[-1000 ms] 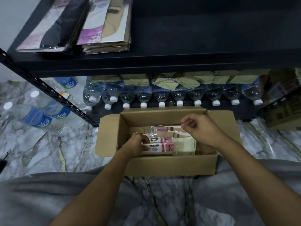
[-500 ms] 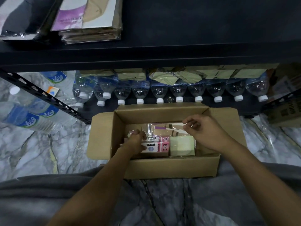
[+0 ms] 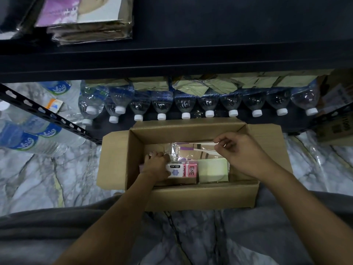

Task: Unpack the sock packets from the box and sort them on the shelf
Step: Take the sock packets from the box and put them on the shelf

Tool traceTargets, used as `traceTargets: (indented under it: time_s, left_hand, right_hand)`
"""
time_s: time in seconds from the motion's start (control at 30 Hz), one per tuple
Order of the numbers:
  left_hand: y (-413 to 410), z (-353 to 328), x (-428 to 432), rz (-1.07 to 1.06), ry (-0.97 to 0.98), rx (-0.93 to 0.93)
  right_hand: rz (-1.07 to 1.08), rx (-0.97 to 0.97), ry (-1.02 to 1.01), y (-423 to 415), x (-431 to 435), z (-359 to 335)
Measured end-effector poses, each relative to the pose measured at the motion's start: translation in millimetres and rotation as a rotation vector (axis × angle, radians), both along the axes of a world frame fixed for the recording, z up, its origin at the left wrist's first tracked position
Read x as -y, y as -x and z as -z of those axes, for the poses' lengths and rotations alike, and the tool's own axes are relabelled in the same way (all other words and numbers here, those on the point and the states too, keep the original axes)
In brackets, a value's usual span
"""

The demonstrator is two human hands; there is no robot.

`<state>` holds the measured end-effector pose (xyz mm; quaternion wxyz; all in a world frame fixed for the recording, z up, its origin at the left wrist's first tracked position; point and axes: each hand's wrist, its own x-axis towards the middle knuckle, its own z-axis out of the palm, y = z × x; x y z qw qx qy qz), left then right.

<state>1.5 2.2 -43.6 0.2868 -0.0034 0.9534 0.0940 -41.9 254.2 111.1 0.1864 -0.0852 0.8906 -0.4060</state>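
Observation:
An open cardboard box [image 3: 200, 197] sits on the marble floor in front of me. Inside lie a pink and white sock packet [image 3: 183, 170], a pale green packet [image 3: 213, 170] beside it, and clear-wrapped sock packets [image 3: 193, 150] behind them. My left hand [image 3: 156, 166] reaches into the box's left side and closes on the pink packet. My right hand [image 3: 238, 150] pinches the top edge of a clear-wrapped packet at the box's back right. A stack of sock packets [image 3: 84, 18] lies on the black shelf [image 3: 210, 54] above.
A row of water bottles [image 3: 183, 104] lies on the lowest shelf just behind the box, with tan packets on top. More bottles [image 3: 28, 134] lie on the floor at left beside a slanted black shelf brace [image 3: 47, 115]. A cardboard carton [image 3: 338, 127] stands at far right.
My left hand has pushed a little deeper into the box onto the pink packet. My right hand has kept its pinch at the back. The view has drifted left and down.

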Motion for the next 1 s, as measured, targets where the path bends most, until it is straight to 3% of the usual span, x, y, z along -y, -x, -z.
traceTargets:
  time_s: [0.1,0.23,0.4,0.77,1.0]
  left_hand:
    - [-2,-1,0,-0.008,-0.009,0.028]
    - [-7,-4,3,-0.184,-0.273,0.122]
    - [-5,-42,9,-0.199,-0.413,-0.007]
    - [-36,-168,36,-0.292,-0.482,-0.293]
    - [-77,-188,53,-0.343,-0.425,-0.427]
  right_hand:
    - [-0.001,-0.012,0.008,1,1,-1]
    - [-0.008,-0.015,0.011,1,0,-4]
    - [-0.019,-0.029,0.042,-1,0,-15]
    - [-0.028,-0.078,0.079,-14,-5,-45]
    - [-0.104,-0.034,-0.047,-29,2,-32]
